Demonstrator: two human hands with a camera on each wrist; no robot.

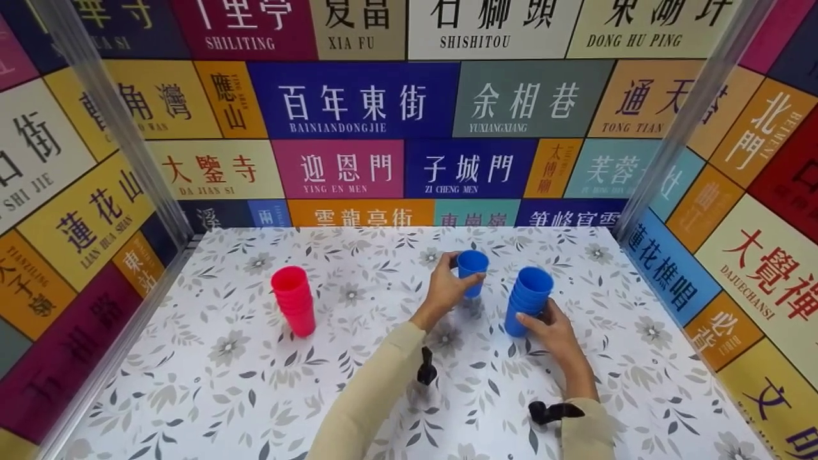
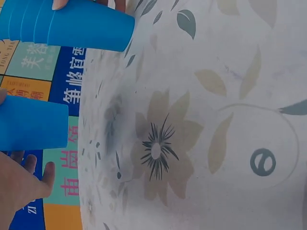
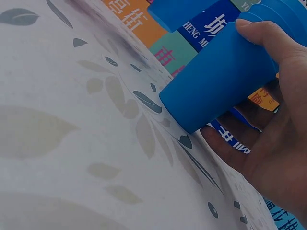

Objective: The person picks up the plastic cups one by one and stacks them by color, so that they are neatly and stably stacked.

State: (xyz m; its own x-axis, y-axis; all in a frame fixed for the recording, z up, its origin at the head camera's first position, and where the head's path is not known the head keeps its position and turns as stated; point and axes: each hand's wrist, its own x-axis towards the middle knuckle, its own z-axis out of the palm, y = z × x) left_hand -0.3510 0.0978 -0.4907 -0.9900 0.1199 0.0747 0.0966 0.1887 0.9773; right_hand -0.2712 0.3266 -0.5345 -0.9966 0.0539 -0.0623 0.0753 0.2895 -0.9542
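A single blue cup (image 1: 471, 265) is gripped by my left hand (image 1: 446, 284), thumb on its near side. In the left wrist view that cup (image 2: 38, 123) hangs above the tabletop, its base apart from the cloth. Just to the right, my right hand (image 1: 555, 329) holds a stack of nested blue cups (image 1: 527, 303) low on its side. The right wrist view shows the thumb pressed on the stack's bottom cup (image 3: 223, 79), whose base is at the table surface. Over on the left stands a stack of nested red cups (image 1: 295, 303), with neither hand near it.
Grey leaves and flowers pattern the white tabletop (image 1: 211, 383). Panels of colourful signs (image 1: 351, 102) rise behind the table and at both sides. Clear-looking corner strips (image 1: 128, 128) stand at the back left and back right. Black wrist mounts (image 1: 426, 367) stick out from the sleeves.
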